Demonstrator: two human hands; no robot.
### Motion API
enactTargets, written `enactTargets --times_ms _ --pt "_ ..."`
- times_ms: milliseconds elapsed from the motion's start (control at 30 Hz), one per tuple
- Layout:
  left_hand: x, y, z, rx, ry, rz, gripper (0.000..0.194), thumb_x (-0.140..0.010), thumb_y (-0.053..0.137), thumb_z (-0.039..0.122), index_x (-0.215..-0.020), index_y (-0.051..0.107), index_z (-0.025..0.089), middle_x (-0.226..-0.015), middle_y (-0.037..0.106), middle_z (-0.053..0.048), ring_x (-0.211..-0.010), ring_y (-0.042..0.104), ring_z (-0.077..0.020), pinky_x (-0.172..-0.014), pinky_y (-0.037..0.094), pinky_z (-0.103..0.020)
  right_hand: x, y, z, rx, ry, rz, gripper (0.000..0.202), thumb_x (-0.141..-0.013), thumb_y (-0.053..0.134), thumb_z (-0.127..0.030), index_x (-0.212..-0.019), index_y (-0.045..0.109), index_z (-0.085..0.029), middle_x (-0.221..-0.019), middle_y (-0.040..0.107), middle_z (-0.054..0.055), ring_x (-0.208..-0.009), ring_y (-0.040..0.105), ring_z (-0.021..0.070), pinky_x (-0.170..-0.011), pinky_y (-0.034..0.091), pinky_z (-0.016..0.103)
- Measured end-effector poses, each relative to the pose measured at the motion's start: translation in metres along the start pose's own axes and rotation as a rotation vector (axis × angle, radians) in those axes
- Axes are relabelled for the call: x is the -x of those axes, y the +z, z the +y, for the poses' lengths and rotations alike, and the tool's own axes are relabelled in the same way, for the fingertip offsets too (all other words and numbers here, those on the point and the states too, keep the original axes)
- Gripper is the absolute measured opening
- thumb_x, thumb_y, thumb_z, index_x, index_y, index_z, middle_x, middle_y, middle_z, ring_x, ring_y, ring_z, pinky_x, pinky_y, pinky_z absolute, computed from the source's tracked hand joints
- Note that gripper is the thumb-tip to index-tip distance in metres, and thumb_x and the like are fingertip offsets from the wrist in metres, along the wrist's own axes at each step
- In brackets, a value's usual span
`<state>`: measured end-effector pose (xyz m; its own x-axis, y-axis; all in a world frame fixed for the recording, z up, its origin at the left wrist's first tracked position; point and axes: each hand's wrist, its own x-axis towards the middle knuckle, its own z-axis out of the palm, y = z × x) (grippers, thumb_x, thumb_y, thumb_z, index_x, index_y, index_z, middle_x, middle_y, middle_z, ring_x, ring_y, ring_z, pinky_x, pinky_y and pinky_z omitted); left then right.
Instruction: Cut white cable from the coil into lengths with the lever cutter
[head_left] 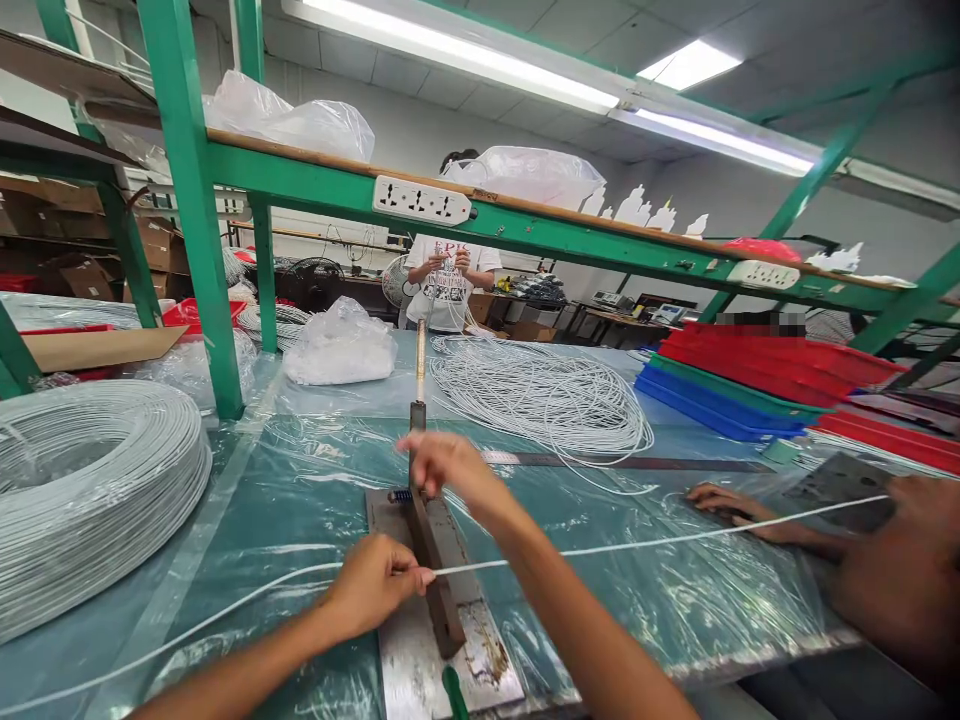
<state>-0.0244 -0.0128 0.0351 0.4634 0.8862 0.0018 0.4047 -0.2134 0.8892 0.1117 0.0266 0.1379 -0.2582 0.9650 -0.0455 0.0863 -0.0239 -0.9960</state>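
Observation:
A white cable [637,545] runs across the bench from lower left to far right. My left hand [379,580] pinches it between thumb and fingers, just beside a hand-lever cutter [433,575] on a worn metal base plate [401,660]. The cable lies across the cutter's dark bar. Over the cutter, my right hand [450,468] is at the lower part of the upright lever, its index finger stretched out and slightly blurred. Whether it touches the lever I cannot tell. The lever's brown grip [421,360] rises above that hand.
A large cable coil [150,480] sits at left, a loose cable heap [540,395] behind. A steel ruler [630,462] lies across the bench. At right, a co-worker's hand [731,510] rests near stacked trays [742,385]. Another person [450,275] stands beyond the shelf [525,225].

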Motion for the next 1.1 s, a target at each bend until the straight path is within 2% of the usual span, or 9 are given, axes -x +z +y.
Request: enactTargets --times_ms 100,233,367,500,667,767,867,1000,1100 --pt "0.001 -0.002 0.004 -0.154 0.024 0.009 0.028 -0.08 0.052 0.035 -0.069 0.069 0.016 -0.047 0.032 0.005 -0.048 0.029 -0.0096 -0.05 0.017 -0.024 -0.072 -0.043 -0.024 -0.017 -0.034 0.299 0.024 -0.093 0.039 -0.029 -0.101 0.056 -0.014 -0.052 0.045 -0.008 -0.036 0.034 0.0011 -0.036 0.026 0.012" --pt "0.003 -0.001 0.007 -0.317 0.07 0.019 0.023 -0.085 0.045 0.031 -0.088 0.067 0.023 -0.055 0.051 0.002 -0.055 0.045 -0.0139 -0.055 0.021 -0.024 -0.135 -0.066 -0.037 -0.049 0.061 0.34 0.031 -0.091 0.043 -0.04 -0.099 0.053 -0.012 -0.069 0.052 -0.002 -0.046 0.043 0.0045 -0.042 0.038 0.017" --pt "0.001 0.006 0.005 -0.29 0.065 0.007 0.021 -0.082 0.044 0.019 -0.073 0.062 0.018 -0.066 0.059 -0.004 -0.064 0.051 -0.0171 -0.056 0.021 -0.025 -0.16 -0.06 -0.045 -0.092 0.146 0.275 0.03 -0.09 0.045 -0.04 -0.095 0.055 -0.012 -0.074 0.054 0.0 -0.052 0.048 0.0059 -0.046 0.042 0.019" --pt "-0.007 0.012 -0.004 -0.095 0.006 0.046 0.014 -0.076 0.046 0.015 -0.067 0.057 0.016 -0.064 0.054 -0.001 -0.063 0.048 -0.0148 -0.057 0.026 -0.023 -0.159 -0.054 -0.054 -0.123 0.194 0.233 0.042 -0.091 0.036 -0.05 -0.086 0.053 -0.012 -0.06 0.047 -0.004 -0.04 0.035 0.0034 -0.038 0.032 0.017" --pt "-0.02 0.02 -0.019 0.065 -0.046 0.057 0.018 -0.072 0.052 0.029 -0.06 0.05 0.016 -0.058 0.047 0.002 -0.06 0.044 -0.0126 -0.055 0.028 -0.023 -0.12 -0.057 -0.069 -0.163 0.127 0.195 0.059 -0.088 0.015 -0.061 -0.082 0.05 -0.014 -0.047 0.044 -0.003 -0.034 0.034 0.0043 -0.035 0.028 0.014" --pt "-0.029 0.025 -0.026 0.14 -0.072 0.081 0.035 -0.067 0.056 0.046 -0.053 0.042 0.018 -0.051 0.037 0.005 -0.053 0.035 -0.0102 -0.051 0.023 -0.023 -0.078 -0.06 -0.078 -0.189 0.094 0.162 0.056 -0.089 0.016 -0.059 -0.088 0.051 -0.016 -0.051 0.054 0.001 -0.037 0.043 0.0062 -0.038 0.035 0.013" --pt "-0.035 0.031 -0.033 0.201 -0.111 0.095 0.04 -0.061 0.06 0.05 -0.05 0.038 0.019 -0.046 0.032 0.007 -0.049 0.03 -0.0085 -0.048 0.019 -0.023 -0.026 -0.062 -0.078 -0.199 0.101 0.133 0.047 -0.092 0.018 -0.054 -0.09 0.049 -0.018 -0.054 0.06 0.004 -0.037 0.047 0.0075 -0.038 0.036 0.014" --pt "-0.038 0.036 -0.038 0.255 -0.146 0.099 0.039 -0.059 0.062 0.046 -0.049 0.036 0.019 -0.045 0.031 0.008 -0.047 0.028 -0.0076 -0.046 0.018 -0.023 0.051 -0.061 -0.055 -0.162 0.149 0.001 0.032 -0.089 0.036 -0.05 -0.083 0.043 -0.02 -0.055 0.062 0.004 -0.035 0.048 0.0084 -0.034 0.033 0.015" --pt "-0.039 0.037 -0.04 0.258 -0.155 0.117 0.037 -0.06 0.064 0.043 -0.049 0.037 0.019 -0.044 0.031 0.008 -0.046 0.028 -0.0077 -0.045 0.017 -0.023 0.106 -0.052 -0.025 -0.182 0.3 -0.102 0.034 -0.079 0.057 -0.049 -0.078 0.039 -0.02 -0.059 0.063 0.004 -0.037 0.051 0.0086 -0.036 0.034 0.015"
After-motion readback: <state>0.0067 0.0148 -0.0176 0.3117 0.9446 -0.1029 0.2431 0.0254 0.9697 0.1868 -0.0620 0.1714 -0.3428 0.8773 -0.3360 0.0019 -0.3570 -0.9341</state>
